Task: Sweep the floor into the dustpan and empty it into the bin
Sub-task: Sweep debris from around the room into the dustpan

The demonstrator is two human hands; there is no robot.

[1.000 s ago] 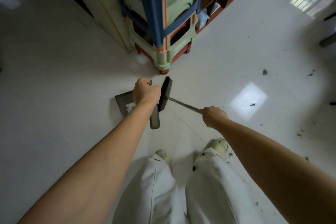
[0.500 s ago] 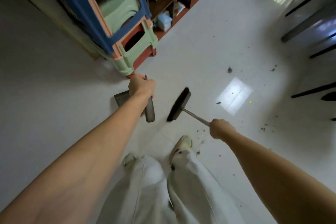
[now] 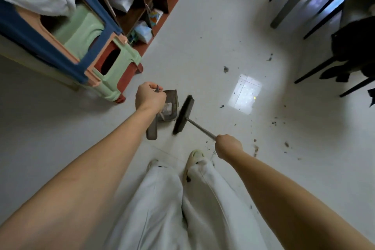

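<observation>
My left hand [image 3: 149,98] grips the upright handle of a grey dustpan [image 3: 171,107], whose tray sits low over the white floor with some light debris inside. My right hand [image 3: 228,146] grips the thin metal handle of a broom [image 3: 183,116]. Its black brush head stands just right of the dustpan, close to its edge. Dark dirt specks [image 3: 255,149] lie scattered on the floor right of my right hand and further out near a bright window reflection [image 3: 244,93]. No bin shows in this view.
Stacked plastic stools [image 3: 105,61] in blue, peach, green and red stand at the left, with a dark wooden shelf unit [image 3: 140,2] behind them. Black chair and table legs [image 3: 316,71] crowd the right side. My feet in pale shoes [image 3: 194,157] stand just below the broom.
The view swung rightward, so the stools slid left. The dustpan tray turned from the left of my left hand to its right, and the broom head now stands close beside it.
</observation>
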